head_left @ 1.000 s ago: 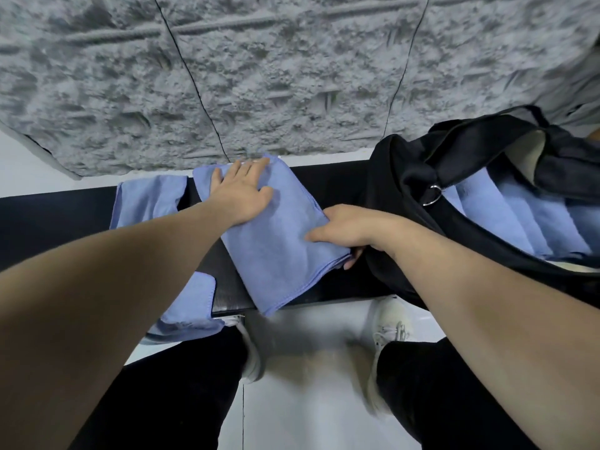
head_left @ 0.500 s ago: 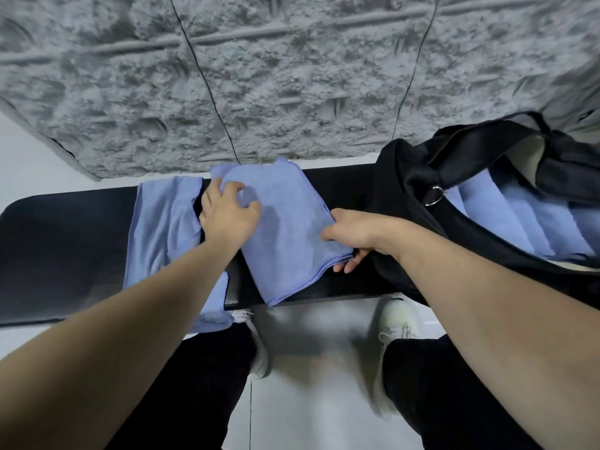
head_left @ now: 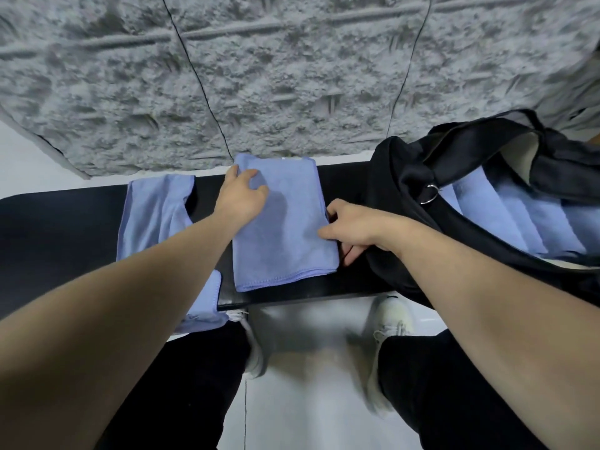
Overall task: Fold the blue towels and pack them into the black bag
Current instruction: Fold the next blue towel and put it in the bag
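A folded blue towel (head_left: 285, 235) lies on the black bench (head_left: 58, 235) in the middle of the view. My left hand (head_left: 242, 198) rests on its far left part, fingers curled onto the cloth. At its right edge, my right hand (head_left: 354, 227) grips the towel, thumb on top and fingers tucked under. The black bag (head_left: 402, 196) stands open at the right, with several folded blue towels (head_left: 519, 219) lined up inside. Another blue towel (head_left: 152, 216) lies loosely to the left, draped over the bench's front edge.
A rough grey stone wall (head_left: 292, 76) rises right behind the bench. Below the bench's front edge is a pale floor (head_left: 311, 394) with my two white shoes (head_left: 389, 323) and dark trouser legs.
The folded towel has turned from slanted to square on the bench. My left hand slid to its far left corner, and my right hand's fingers went under the right edge.
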A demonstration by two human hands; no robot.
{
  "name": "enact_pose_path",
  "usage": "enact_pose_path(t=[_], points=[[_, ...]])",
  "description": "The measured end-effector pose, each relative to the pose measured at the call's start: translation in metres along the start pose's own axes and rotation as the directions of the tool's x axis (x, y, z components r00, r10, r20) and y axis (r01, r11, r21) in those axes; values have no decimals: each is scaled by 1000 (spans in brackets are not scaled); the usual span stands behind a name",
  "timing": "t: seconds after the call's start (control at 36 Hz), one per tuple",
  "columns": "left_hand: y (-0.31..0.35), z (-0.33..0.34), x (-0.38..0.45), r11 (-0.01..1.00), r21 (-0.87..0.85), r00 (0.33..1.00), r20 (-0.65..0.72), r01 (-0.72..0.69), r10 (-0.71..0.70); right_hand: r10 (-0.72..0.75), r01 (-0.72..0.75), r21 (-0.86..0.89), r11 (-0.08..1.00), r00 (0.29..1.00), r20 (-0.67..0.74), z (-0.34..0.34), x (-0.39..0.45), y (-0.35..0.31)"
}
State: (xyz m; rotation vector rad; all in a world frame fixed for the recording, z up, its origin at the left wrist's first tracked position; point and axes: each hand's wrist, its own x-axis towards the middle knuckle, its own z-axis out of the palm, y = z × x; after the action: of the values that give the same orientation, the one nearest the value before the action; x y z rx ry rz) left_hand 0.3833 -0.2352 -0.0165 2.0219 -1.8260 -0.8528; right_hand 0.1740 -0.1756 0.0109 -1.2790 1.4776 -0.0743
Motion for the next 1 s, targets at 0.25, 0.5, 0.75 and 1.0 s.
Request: enact_pose_path(t=[0.25,0.5,0.75,1.0], points=[[-2,10,-38,964,259,993,113,-56,28,59,-60,-15,998,994,-88,9,-2,-4],[-6,7,-97,924,317,964,222,-214,147,15,-12,83,996,999,-36,23,-33,5],[0,10,-147,788,446,905,242,-425,351,-38,18,-117,993,984,-173,20,-52,20],[-7,21,-151,704,545,891,258,-454,374,-462,227,-634,740,856,-232,41,-64,26]])
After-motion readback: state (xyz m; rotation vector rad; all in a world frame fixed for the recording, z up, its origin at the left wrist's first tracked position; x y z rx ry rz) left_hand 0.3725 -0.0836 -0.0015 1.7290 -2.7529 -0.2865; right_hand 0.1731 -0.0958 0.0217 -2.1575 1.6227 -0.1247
